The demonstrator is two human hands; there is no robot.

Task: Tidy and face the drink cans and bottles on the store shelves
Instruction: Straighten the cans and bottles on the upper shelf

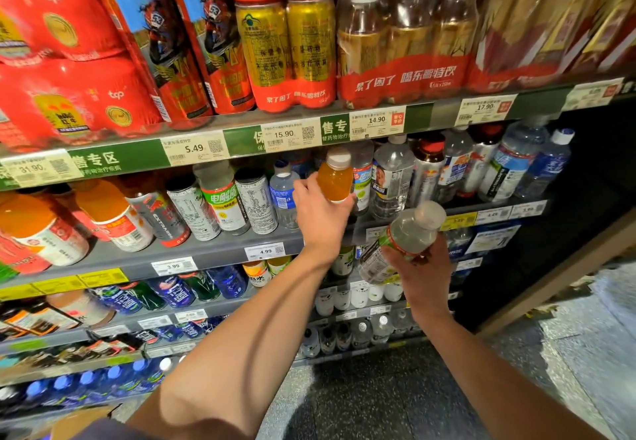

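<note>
Orange-filled small plastic bottle with a white cap (pixel 335 178) stands upright in the left hand (pixel 321 214), whose fingers curl round its base at the grey shelf edge (pixel 206 250). Right hand (pixel 421 267), lower and nearer, grips a tilted clear plastic bottle with green-and-red label (pixel 402 240).

Above both hands, white price tags on the green shelf-edge strip (pixel 117 159) read 31.90 (pixel 32 168), 5.49 (pixel 193 148), 15.90 (pixel 284 134), 14.90 (pixel 377 119) and 17.90 (pixel 485 107). Left of the left hand, the grey lower shelf edge (pixel 206 253) carries tags 4.99 (pixel 265 251) and 3.99 (pixel 173 266). A slim silver-and-red can (pixel 160 214) there reads "EXTRA". Far upper left, red shrink-wrapped multipacks (pixel 69 19) show "top".
</note>
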